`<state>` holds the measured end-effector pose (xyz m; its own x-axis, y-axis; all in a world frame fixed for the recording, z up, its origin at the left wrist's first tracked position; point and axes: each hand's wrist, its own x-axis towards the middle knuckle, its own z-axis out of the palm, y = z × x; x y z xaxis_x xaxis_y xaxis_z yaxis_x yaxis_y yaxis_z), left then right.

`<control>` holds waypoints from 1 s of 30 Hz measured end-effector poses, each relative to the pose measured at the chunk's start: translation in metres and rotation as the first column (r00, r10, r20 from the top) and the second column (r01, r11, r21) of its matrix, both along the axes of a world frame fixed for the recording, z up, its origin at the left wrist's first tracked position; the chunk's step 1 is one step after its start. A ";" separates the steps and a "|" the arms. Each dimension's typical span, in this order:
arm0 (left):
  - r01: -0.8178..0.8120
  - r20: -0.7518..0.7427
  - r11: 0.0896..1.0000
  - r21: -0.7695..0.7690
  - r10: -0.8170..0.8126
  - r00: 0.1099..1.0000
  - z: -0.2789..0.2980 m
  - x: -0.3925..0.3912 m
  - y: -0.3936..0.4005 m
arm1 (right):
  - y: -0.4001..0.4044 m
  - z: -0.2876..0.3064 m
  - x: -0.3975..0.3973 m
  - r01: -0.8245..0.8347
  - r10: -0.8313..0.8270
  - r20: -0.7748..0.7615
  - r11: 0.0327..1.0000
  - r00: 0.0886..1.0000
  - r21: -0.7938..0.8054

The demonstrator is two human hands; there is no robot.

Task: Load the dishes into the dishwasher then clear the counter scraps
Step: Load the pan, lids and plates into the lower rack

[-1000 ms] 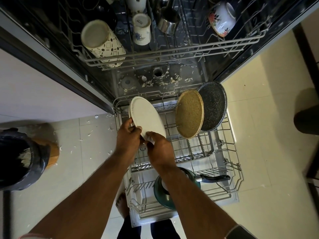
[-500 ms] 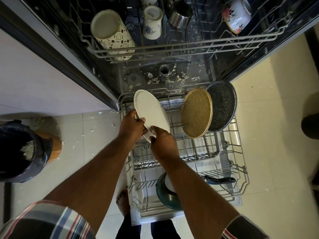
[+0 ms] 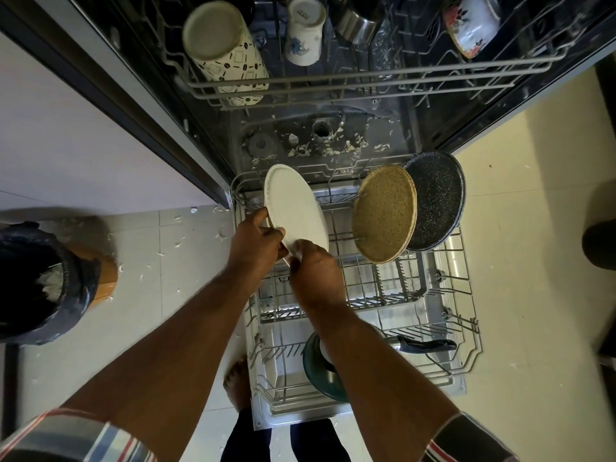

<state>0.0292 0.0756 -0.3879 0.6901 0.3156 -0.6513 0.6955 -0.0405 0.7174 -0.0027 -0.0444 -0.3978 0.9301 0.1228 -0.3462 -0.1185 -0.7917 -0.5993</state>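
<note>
Pale cream floor tiles (image 3: 520,295), thin grout lines, glossy enough to catch a soft sheen. White flecks of scrap (image 3: 160,248) scattered over the tiles at left, thickest near the cabinet base. Flat white cabinet front (image 3: 76,145) runs along the left, edged by a dark strip (image 3: 110,91). A bin lined with a black bag (image 3: 36,288) stands on the floor at far left, an orange-brown body showing under the liner, pale waste inside. Dark, blurred shape (image 3: 600,238) at right edge; cannot tell what. Light dim, warm, even.
</note>
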 end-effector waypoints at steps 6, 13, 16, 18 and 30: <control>0.019 -0.014 1.000 -0.019 -0.019 1.000 0.003 -0.004 -0.008 | -0.007 0.000 -0.010 0.033 -0.033 0.006 0.999 0.999 -0.001; 0.071 -0.063 0.997 -0.045 -0.073 0.995 -0.007 -0.004 -0.024 | -0.018 -0.009 -0.009 0.022 -0.022 -0.007 1.000 1.000 0.003; 0.052 -0.073 0.997 -0.062 -0.057 0.996 -0.011 -0.002 -0.025 | -0.019 -0.011 -0.006 0.021 -0.021 -0.023 0.999 1.000 0.027; 0.007 -0.094 0.996 -0.094 -0.016 0.995 -0.012 -0.001 -0.025 | -0.022 -0.012 -0.006 0.017 -0.016 -0.040 1.000 0.999 0.018; -0.244 -0.119 0.940 -0.237 0.221 0.968 0.000 0.015 -0.018 | -0.026 -0.016 -0.011 -0.066 0.057 -0.142 0.996 0.988 -0.063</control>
